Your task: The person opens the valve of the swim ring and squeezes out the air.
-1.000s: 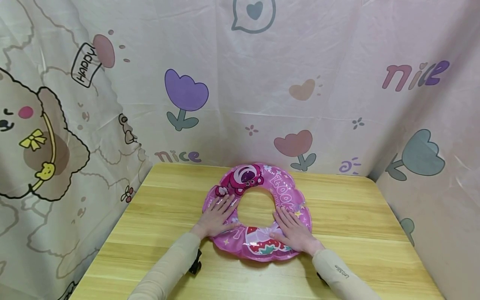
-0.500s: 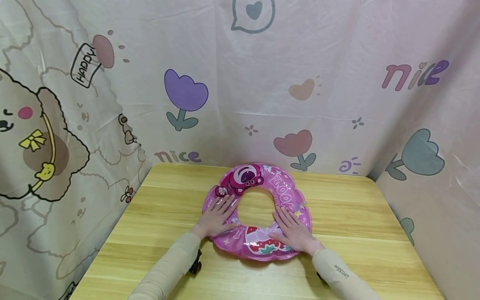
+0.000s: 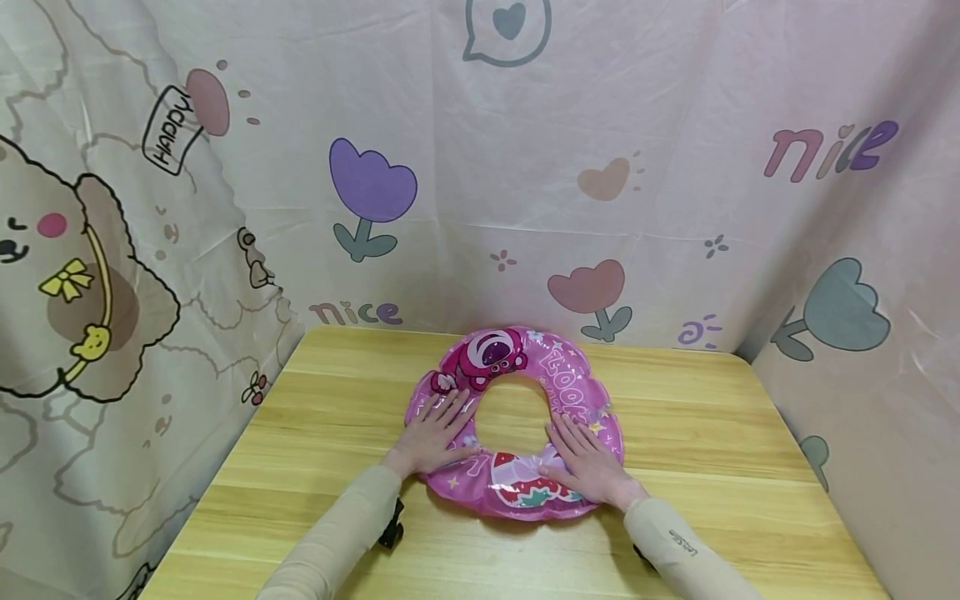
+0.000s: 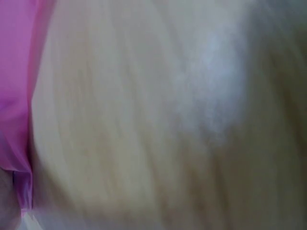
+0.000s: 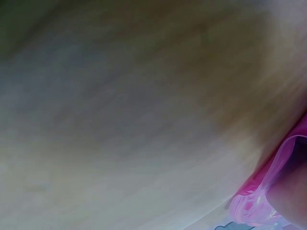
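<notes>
A pink inflatable swim ring (image 3: 465, 492) lies flat on the wooden table, printed with a bear at its far side and strawberries at its near side. My left hand (image 3: 433, 435) rests on the ring's left part, fingers straight and spread. On its right part lies my right hand (image 3: 588, 462), also with extended fingers. Both palms face down on the plastic. In the left wrist view, a strip of the swim ring (image 4: 17, 62) shows at the left edge. The right wrist view catches the ring's pink edge (image 5: 259, 191) at lower right, beside part of the hand (image 5: 290, 196).
The wooden table (image 3: 720, 517) extends around the ring on all sides. A printed cloth (image 3: 480, 167) hangs behind the table and along both sides. Black wrist devices (image 3: 392, 527) show under the forearms.
Both hands stay in place on the swim ring. The ring's near edge looks very slightly lower or shifted; otherwise nothing visibly differs.
</notes>
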Available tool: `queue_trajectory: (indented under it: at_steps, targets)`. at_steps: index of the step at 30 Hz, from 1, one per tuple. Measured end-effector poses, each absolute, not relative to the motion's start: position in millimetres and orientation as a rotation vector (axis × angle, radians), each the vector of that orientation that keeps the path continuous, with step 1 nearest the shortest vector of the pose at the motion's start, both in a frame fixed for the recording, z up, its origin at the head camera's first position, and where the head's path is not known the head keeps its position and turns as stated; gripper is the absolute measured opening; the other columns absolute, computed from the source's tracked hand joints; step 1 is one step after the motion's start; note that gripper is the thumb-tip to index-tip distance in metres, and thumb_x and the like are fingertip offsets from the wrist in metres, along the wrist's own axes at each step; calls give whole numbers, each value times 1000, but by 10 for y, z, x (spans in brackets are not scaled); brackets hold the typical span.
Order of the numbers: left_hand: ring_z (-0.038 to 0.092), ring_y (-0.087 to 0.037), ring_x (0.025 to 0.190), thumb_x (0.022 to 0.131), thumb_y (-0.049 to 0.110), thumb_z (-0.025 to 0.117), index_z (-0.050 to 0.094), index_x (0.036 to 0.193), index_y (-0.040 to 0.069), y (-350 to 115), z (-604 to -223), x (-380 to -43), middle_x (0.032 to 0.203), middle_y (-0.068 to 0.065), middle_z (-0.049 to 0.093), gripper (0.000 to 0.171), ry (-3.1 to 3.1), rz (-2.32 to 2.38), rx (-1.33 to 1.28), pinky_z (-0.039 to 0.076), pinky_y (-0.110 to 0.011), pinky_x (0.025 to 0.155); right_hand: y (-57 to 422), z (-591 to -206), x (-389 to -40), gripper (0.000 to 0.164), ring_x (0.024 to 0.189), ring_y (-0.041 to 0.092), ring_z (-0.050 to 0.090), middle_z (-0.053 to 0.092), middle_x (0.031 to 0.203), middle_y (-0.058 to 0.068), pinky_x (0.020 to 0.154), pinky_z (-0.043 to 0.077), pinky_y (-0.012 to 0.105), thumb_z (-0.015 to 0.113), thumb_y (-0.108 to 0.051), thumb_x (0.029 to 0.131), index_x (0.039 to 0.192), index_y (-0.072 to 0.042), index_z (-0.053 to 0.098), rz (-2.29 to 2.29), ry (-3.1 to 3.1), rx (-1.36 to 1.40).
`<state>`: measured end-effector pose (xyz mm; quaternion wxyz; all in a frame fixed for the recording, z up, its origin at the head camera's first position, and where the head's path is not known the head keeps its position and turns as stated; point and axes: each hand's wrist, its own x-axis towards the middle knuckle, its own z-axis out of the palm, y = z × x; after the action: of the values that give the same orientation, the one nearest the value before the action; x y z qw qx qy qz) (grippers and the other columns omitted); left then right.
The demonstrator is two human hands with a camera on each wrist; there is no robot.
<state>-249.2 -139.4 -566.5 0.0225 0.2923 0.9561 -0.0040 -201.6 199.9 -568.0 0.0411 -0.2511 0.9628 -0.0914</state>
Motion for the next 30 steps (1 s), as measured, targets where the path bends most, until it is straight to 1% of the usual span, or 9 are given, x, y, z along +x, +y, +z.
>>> queue_trajectory:
  at_steps: [2,6,11,13,16,20,22,26,30]
  targets:
    - [1,-27,160,96,75,35,5,163,20,-1390,-5661,-2492,172,-4,-3,92,2962,10,913,3,-53,130,2002,-5684,-2010,86,158,31,13,10,171,9,130,4,43,43,-66,99,161,-11,22,-313,2961,-788]
    - [8,-31,159,95,72,41,14,163,18,-1392,-5624,-2492,172,-8,5,91,2969,79,950,9,-55,129,2005,-5700,-2006,86,157,34,18,15,170,12,131,1,40,46,-65,98,159,-8,26,-356,2979,-822]
    - [17,-33,158,95,69,46,26,161,17,-1327,-5469,-2449,170,-12,17,87,2969,145,895,11,-57,128,1996,-5720,-2026,88,158,33,15,12,171,12,130,7,45,45,-67,97,160,-8,23,-302,2973,-836]
    - [18,-34,157,96,69,45,30,159,15,-1220,-5378,-2363,169,-12,20,84,2980,157,839,11,-59,128,1993,-5707,-2026,88,158,34,16,13,171,13,129,11,49,46,-66,97,160,-7,24,-281,2969,-838]
    - [17,-37,157,98,70,40,34,157,10,-976,-5268,-2124,168,-15,21,84,2991,203,754,10,-63,127,1988,-5660,-2011,87,157,36,17,13,170,16,128,15,52,48,-63,98,159,-5,24,-251,2948,-845]
    - [12,-40,157,96,76,32,31,157,4,-616,-5231,-1767,168,-20,15,94,2987,268,670,10,-68,124,1984,-5606,-1991,85,157,37,18,14,169,18,128,16,54,49,-58,99,159,-2,24,-237,2935,-853]
    - [11,-40,157,94,79,30,28,158,3,-504,-5267,-1663,168,-21,14,99,3011,254,643,11,-68,124,1981,-5600,-1992,84,157,37,17,13,169,18,128,15,53,49,-57,100,159,-2,23,-231,2935,-851]
    - [12,-38,158,94,79,30,23,160,4,-471,-5404,-1597,169,-19,13,100,3060,206,587,13,-67,124,1976,-5623,-2013,85,157,36,16,12,170,17,129,15,53,48,-58,100,159,-3,22,-254,2926,-847]
    - [13,-38,158,96,75,30,22,160,3,-511,-5530,-1561,169,-21,14,97,3065,125,612,10,-67,124,1981,-5670,-2022,87,157,38,17,14,169,18,128,14,54,50,-60,98,159,-3,24,-333,2936,-841]
